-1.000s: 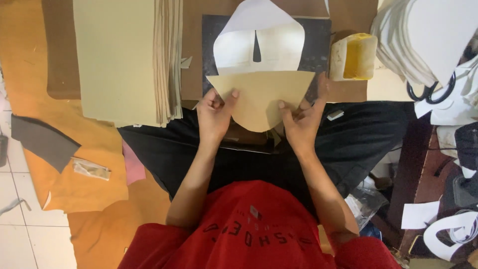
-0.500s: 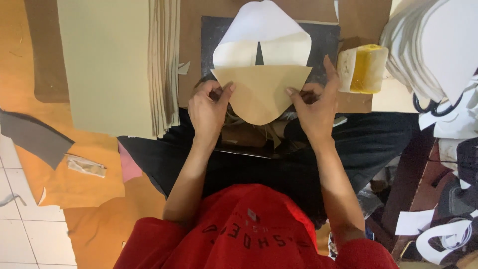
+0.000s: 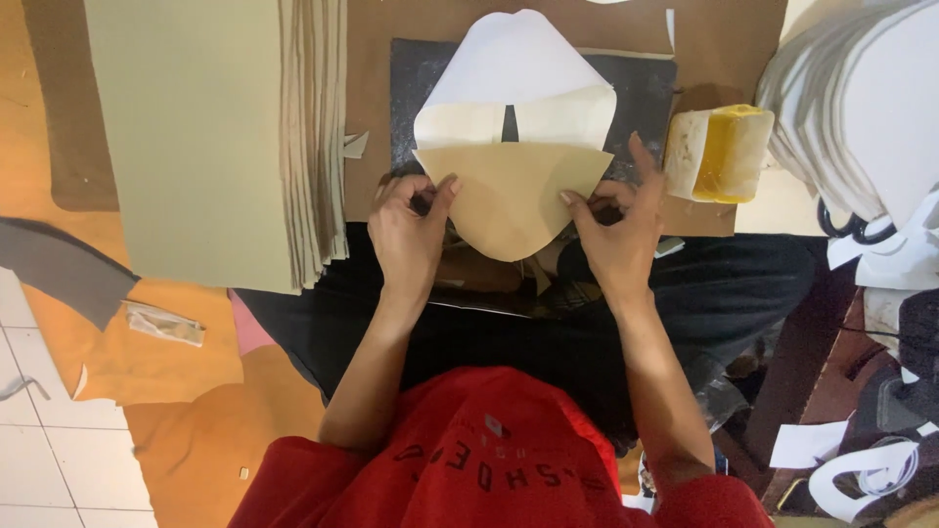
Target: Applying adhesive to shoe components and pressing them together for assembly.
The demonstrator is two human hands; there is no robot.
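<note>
- Gripping the tan fan-shaped piece (image 3: 509,196) from both sides, the two hands hold it just above the person's lap, its straight edge away from the body and its rounded tip pointing back toward the red shirt (image 3: 489,460).
- The left hand (image 3: 409,230) is closed on the near-left edge of the tan piece, thumb pressed on top and fingers curled beneath.
- The right hand (image 3: 618,223) pinches the opposite edge between thumb and forefinger, with its remaining fingers spread upward.
- Beyond the tan piece, and partly overlapped by its straight edge, lies a white folded pattern piece (image 3: 514,88) with a narrow dark slit down its middle.
- That white piece rests on a dark grey cutting mat (image 3: 646,88), which sits on the brown worktop (image 3: 411,20).
- Left of the tan piece, a tall stack of pale green-beige sheets (image 3: 196,137) lies on the worktop, its layered edges facing the left hand.
- Right of the tan piece, just past the right hand, stands a yellowish plastic tub (image 3: 719,152).
- Farther right of the tub, a fanned pile of white cut pieces (image 3: 861,98) is spread out.
- Below the stack, orange sheet material (image 3: 156,362) lies on the tiled floor (image 3: 39,469).
</note>
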